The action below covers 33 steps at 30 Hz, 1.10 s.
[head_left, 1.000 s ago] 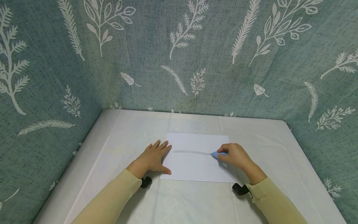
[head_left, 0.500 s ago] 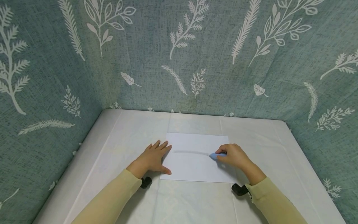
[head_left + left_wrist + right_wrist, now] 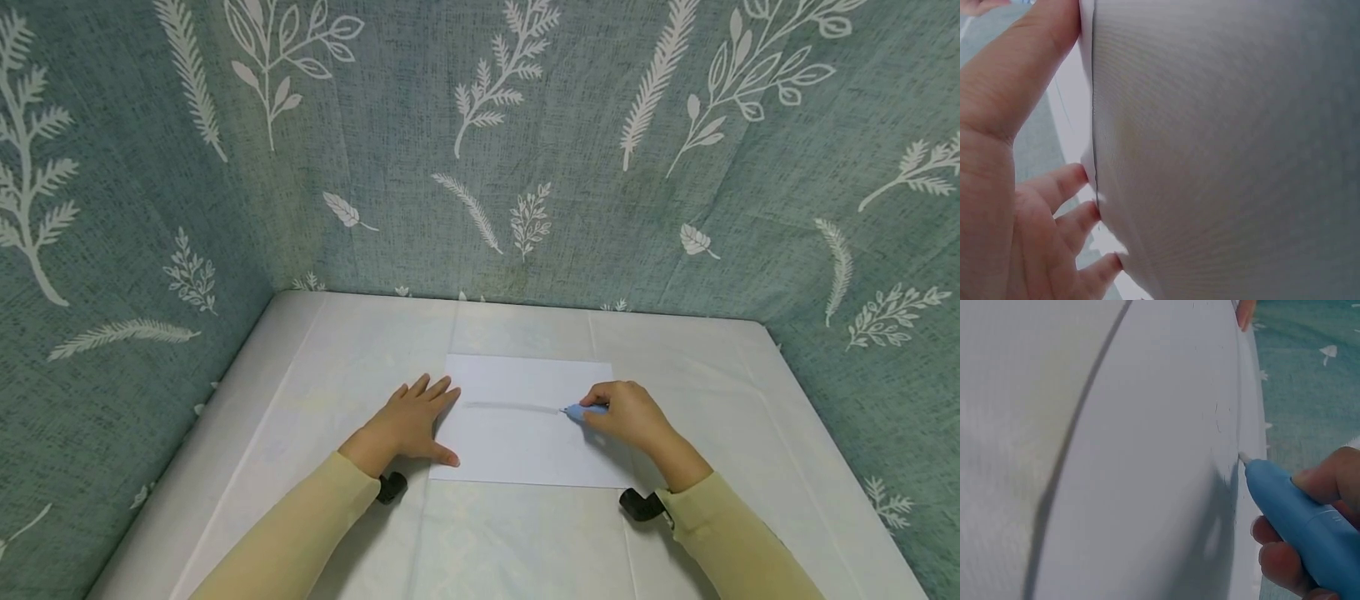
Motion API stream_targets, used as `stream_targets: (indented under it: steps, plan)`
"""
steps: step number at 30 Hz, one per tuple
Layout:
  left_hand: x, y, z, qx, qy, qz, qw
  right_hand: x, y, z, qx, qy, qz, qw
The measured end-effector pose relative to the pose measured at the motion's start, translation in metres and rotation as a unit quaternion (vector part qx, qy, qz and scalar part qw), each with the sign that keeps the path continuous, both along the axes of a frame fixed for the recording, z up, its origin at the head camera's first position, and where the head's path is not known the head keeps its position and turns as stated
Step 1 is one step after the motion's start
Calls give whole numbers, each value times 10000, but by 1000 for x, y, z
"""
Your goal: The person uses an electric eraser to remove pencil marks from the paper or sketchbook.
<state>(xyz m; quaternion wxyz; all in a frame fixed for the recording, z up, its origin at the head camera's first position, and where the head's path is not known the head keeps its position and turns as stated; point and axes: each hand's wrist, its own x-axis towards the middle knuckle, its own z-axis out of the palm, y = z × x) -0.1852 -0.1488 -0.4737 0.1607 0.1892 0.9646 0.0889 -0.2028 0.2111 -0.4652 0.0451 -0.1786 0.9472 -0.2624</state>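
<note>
A sheet of white paper (image 3: pixel 525 454) lies on the table, with a broad grey line (image 3: pixel 513 407) drawn across it. My left hand (image 3: pixel 412 425) lies spread at the sheet's left edge, fingers straight and thumb on the paper. In the left wrist view the fingertips (image 3: pixel 1079 173) touch the paper's edge. My right hand (image 3: pixel 630 418) pinches a thick blue electric eraser (image 3: pixel 1291 515) between thumb and fingers. Its narrow pale tip is at or just above the line's right end; contact is hard to tell. Small dark crumbs (image 3: pixel 1217 419) are scattered beside the line.
A white cloth (image 3: pixel 360 350) covers the table. Green-blue fabric walls (image 3: pixel 405 200) with white leaf prints stand behind it and at both sides. Black wrist cameras (image 3: pixel 641 505) hang beneath both sleeves.
The right hand and eraser shift slightly near the line's right end, a little down and left, then back up. The left hand and the paper stay put.
</note>
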Motion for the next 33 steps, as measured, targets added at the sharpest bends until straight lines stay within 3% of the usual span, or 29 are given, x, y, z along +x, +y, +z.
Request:
stream_targets:
  steps: [8,14,22,26,33]
  plan:
    - [1,0,0,22,12,5,10000,0,0,2,20,-114,106,9999]
    - [2,0,1,26,14,-25,10000,0,-1,0,-15,-16,-61,10000]
    - [0,-1,0,39,39,-30,10000,0,-2,1,-25,-49,216,9998]
    - [0,-1,-1,21,42,-22,10000,0,-2,4,-38,-44,10,10000]
    - [-1,-1,-1,35,35,-31,10000,0,-2,4,15,-72,98,9999]
